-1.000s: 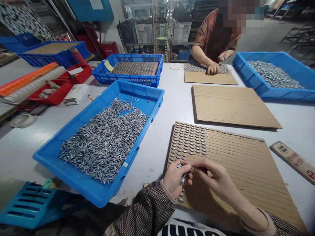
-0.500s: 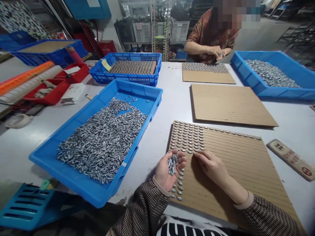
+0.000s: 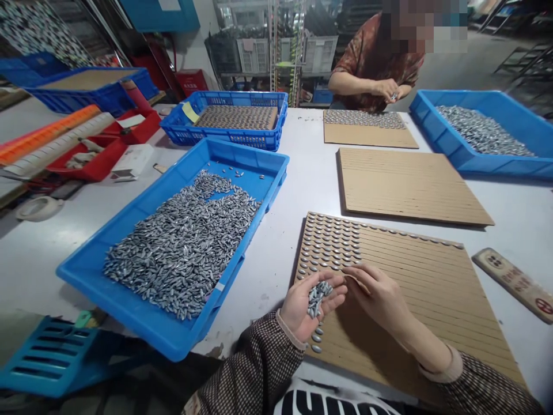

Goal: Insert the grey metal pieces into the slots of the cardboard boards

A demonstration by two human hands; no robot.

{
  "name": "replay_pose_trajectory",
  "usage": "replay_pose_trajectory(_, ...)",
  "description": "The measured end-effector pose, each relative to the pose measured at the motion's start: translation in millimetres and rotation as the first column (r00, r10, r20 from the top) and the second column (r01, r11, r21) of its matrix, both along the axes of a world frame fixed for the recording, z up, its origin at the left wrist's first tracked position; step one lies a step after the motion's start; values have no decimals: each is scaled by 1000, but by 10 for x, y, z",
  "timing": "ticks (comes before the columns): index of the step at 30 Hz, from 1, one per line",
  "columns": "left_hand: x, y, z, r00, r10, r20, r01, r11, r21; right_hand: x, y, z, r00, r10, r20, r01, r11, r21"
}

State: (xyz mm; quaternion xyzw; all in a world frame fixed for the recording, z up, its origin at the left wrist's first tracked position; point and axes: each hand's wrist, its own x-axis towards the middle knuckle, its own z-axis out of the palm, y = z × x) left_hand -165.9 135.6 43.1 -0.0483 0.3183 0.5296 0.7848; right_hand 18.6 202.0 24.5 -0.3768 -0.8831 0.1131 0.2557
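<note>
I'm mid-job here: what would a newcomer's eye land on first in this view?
Probably the big blue tray left of centre, heaped with small grey pieces. Next, the open left hand, low in the middle, cupping more pieces over a lined board, the right hand close beside it. At the top right, a co-worker sits or stands behind another board.

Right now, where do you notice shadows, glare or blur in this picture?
Head view: dark shadow on the grooved cardboard board beneath the right hand; head view: pale sheen on the white tabletop; head view: the speckled material at upper left looks smeared.
</note>
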Motion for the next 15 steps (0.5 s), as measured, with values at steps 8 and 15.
replay_pose_trajectory(8,52,33,77,1000,16,-18,-14,995,101,-303,-160,303,990,104,-96,-119,977,-175)
replay_pose_trajectory(15,56,-10,19,998,20,-66,-15,997,75,-208,-261,284,883,-130,-452,-154,828,-539)
